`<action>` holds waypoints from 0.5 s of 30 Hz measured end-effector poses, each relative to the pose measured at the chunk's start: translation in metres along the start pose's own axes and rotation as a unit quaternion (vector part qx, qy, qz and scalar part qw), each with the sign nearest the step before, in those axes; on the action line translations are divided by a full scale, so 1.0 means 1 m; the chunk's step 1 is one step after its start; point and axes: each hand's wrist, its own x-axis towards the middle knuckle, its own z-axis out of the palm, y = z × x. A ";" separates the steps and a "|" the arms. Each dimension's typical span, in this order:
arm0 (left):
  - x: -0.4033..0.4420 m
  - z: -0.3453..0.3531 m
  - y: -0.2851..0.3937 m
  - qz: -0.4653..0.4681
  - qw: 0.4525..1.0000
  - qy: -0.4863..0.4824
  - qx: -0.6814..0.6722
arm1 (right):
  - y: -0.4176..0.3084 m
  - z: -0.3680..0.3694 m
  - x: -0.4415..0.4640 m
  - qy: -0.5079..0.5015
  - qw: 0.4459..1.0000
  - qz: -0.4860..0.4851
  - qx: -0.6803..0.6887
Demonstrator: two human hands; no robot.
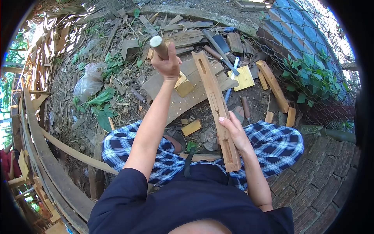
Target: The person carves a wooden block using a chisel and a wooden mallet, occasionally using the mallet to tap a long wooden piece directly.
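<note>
Over the lap [165, 165], a mortised wooden beam [213, 102] points outward, its long axis slanting forward-left; the right hand [235, 130] grips its near half, the left hand [167, 65] clasps a round wooden handle [157, 43].

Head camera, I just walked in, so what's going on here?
Someone in plaid trousers is handling wood outdoors. The right hand holds a slotted beam, its near end toward the body. The left hand is raised around a round-ended handle; what, if anything, it is fixed to can't be made out. A board lies ahead, and a small block lies nearer in.
</note>
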 end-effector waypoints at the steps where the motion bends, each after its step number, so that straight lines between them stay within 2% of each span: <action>1: -0.002 0.001 0.000 -0.036 0.999 -0.001 -0.014 | -0.002 0.000 -0.001 -0.004 1.000 -0.003 -0.007; 4: -0.003 -0.003 -0.009 -0.025 0.998 -0.053 -0.002 | -0.010 0.001 -0.004 -0.001 1.000 -0.015 -0.020; 6: -0.004 -0.001 -0.012 -0.007 0.999 -0.041 0.020 | -0.021 0.003 -0.007 0.000 0.999 -0.025 -0.026; 11: -0.001 -0.004 -0.029 0.026 0.999 0.011 0.038 | -0.084 0.005 -0.022 -0.002 0.980 -0.192 -0.054; 12: -0.001 -0.005 -0.026 0.011 1.000 0.007 0.026 | -0.100 0.008 -0.024 0.010 0.963 -0.268 -0.043; 13: -0.002 -0.005 -0.025 -0.005 1.000 0.003 0.014 | -0.122 0.013 -0.035 0.022 0.960 -0.279 -0.023; 15: -0.003 -0.006 -0.025 -0.019 0.999 0.007 0.028 | -0.146 0.019 -0.042 0.037 0.929 -0.369 -0.013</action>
